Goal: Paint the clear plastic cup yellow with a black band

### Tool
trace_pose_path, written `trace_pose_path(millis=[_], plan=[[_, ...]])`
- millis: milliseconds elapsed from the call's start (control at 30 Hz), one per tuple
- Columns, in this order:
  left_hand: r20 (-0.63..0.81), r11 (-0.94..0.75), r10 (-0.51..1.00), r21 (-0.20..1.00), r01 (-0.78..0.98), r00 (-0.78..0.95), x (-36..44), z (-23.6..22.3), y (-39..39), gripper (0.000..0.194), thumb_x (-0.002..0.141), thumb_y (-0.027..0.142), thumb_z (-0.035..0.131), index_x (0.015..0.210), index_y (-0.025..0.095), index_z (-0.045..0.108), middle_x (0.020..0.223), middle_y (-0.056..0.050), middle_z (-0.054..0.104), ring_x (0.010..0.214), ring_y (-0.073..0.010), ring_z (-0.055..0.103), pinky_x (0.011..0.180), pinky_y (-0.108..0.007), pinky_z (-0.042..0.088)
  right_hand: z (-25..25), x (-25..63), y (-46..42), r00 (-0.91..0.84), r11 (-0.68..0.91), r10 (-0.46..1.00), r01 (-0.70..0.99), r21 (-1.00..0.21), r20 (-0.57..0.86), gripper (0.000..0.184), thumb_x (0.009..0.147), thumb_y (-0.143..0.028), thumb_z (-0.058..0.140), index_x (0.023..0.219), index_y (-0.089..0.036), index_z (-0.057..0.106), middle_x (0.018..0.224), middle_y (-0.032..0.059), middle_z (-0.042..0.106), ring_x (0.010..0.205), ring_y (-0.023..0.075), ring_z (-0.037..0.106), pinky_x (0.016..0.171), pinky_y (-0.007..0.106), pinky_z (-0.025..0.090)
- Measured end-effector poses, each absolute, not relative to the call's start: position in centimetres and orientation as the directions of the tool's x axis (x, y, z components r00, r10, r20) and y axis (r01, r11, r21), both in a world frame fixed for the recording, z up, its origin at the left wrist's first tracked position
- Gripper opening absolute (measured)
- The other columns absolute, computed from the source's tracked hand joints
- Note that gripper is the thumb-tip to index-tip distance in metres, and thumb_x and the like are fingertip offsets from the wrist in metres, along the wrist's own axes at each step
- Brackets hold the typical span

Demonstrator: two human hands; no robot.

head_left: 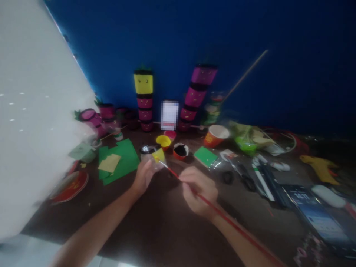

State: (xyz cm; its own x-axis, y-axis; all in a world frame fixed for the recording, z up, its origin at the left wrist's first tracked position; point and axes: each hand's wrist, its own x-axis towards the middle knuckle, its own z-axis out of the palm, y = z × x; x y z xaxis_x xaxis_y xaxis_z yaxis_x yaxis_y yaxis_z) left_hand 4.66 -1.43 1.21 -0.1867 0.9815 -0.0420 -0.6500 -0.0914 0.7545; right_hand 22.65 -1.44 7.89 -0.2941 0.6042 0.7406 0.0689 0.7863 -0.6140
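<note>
Both hands are occupied near the middle of the frame. By the left hand [143, 176], a pale cup [157, 167] with a black rim is held at its lower left side, the fingers partly curled around it — blur hides exactly where the fingertips rest. By the right hand [201, 185], a slim paintbrush [172, 171] is gripped much like a pen, the fingers bunched closely around its red handle.

The paintbrush is pointed toward the upper left, its long axis run as a slanting line from the frame's center to the lower right edge, over the right forearm. Its tip is set against the yellow patch [160, 153] on the cup's side, and contact appears to be made. The cup is slightly tilted, its black rim turned toward the top of the frame.

The cup is placed just right of the left hand and to the upper left of the right hand; the space between cup and right hand is bridged by the brush. Just above and right of the cup, a yellow tub [164, 147] and a small red cup [179, 157] holding something dark are seen — on the dark table [155, 222], where green sheets [126, 167] are also spread, left of center.
</note>
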Motion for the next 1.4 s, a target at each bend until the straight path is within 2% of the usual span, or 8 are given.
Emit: trace_pose_path(millis=[233,333,567,733,1100,1267,1400], plan=[[-0.088,-0.073,0.974,0.747,-0.661,-0.207,4.61,1.01,-1.33,0.035,0.071,0.039,0.067,0.099,0.018,0.066,0.094,-0.004,0.07,0.088,-0.0217,0.065,0.085,-0.04,0.047,7.67,22.77,-1.39,-0.33,0.789,0.595,0.063,-0.612,0.733,0.018,0.068,-0.003,0.051,0.074,-0.018,0.058,0.067,0.0034,0.059,0.062,0.0154,0.056,0.056,0.03,0.048],[-0.084,-0.073,0.976,0.741,-0.668,-0.201,4.6,1.07,-1.34,0.032,0.071,0.038,0.068,0.096,0.018,0.066,0.092,-0.004,0.07,0.085,-0.0207,0.065,0.082,-0.038,0.048,7.66,22.79,-1.43,-0.317,0.783,0.605,0.075,-0.617,0.73,0.02,0.068,-0.003,0.051,0.078,-0.017,0.059,0.07,0.0046,0.061,0.065,0.0163,0.058,0.058,0.03,0.049],[-0.093,-0.07,0.975,0.741,-0.668,-0.204,4.69,1.41,-1.3,0.036,0.071,0.04,0.066,0.099,0.018,0.065,0.098,-0.006,0.07,0.091,-0.0232,0.064,0.085,-0.04,0.047,7.98,22.63,-1.52,-0.334,0.789,0.593,0.063,-0.611,0.732,0.017,0.067,-0.004,0.05,0.073,-0.018,0.058,0.065,0.0035,0.059,0.06,0.0157,0.055,0.055,0.031,0.047],[-0.098,-0.062,0.975,0.736,-0.674,-0.197,4.66,1.53,-1.34,0.034,0.072,0.04,0.066,0.097,0.017,0.066,0.094,-0.005,0.07,0.088,-0.0224,0.064,0.084,-0.039,0.048,7.88,22.65,-1.51,-0.324,0.785,0.606,0.097,-0.611,0.727,0.02,0.068,-0.004,0.051,0.079,-0.018,0.06,0.071,0.0054,0.062,0.067,0.0169,0.059,0.06,0.032,0.05],[-0.102,-0.049,0.978,0.736,-0.676,-0.182,4.67,1.76,-1.28,0.036,0.071,0.045,0.065,0.095,0.017,0.067,0.092,-0.005,0.071,0.084,-0.0221,0.065,0.079,-0.038,0.049,7.99,22.71,-1.57,-0.325,0.793,0.594,0.079,-0.604,0.736,0.018,0.068,-0.003,0.05,0.074,-0.018,0.058,0.066,0.0035,0.06,0.061,0.0158,0.057,0.056,0.031,0.049],[-0.118,-0.04,0.976,0.729,-0.683,-0.182,4.59,1.74,-1.32,0.035,0.071,0.044,0.065,0.096,0.018,0.067,0.096,-0.005,0.071,0.091,-0.024,0.064,0.082,-0.04,0.049,8.25,22.57,-1.59,-0.312,0.791,0.605,0.126,-0.599,0.733,0.02,0.069,-0.003,0.051,0.08,-0.017,0.06,0.073,0.0057,0.063,0.069,0.0168,0.061,0.061,0.031,0.052],[-0.137,-0.026,0.973,0.732,-0.681,-0.185,4.63,1.74,-1.33,0.037,0.07,0.045,0.065,0.094,0.017,0.067,0.091,-0.006,0.071,0.087,-0.0247,0.065,0.082,-0.041,0.049,8.38,22.53,-1.61,-0.332,0.801,0.588,0.115,-0.587,0.738,0.018,0.07,-0.004,0.05,0.077,-0.018,0.059,0.069,0.0048,0.062,0.065,0.0167,0.06,0.059,0.031,0.052]])
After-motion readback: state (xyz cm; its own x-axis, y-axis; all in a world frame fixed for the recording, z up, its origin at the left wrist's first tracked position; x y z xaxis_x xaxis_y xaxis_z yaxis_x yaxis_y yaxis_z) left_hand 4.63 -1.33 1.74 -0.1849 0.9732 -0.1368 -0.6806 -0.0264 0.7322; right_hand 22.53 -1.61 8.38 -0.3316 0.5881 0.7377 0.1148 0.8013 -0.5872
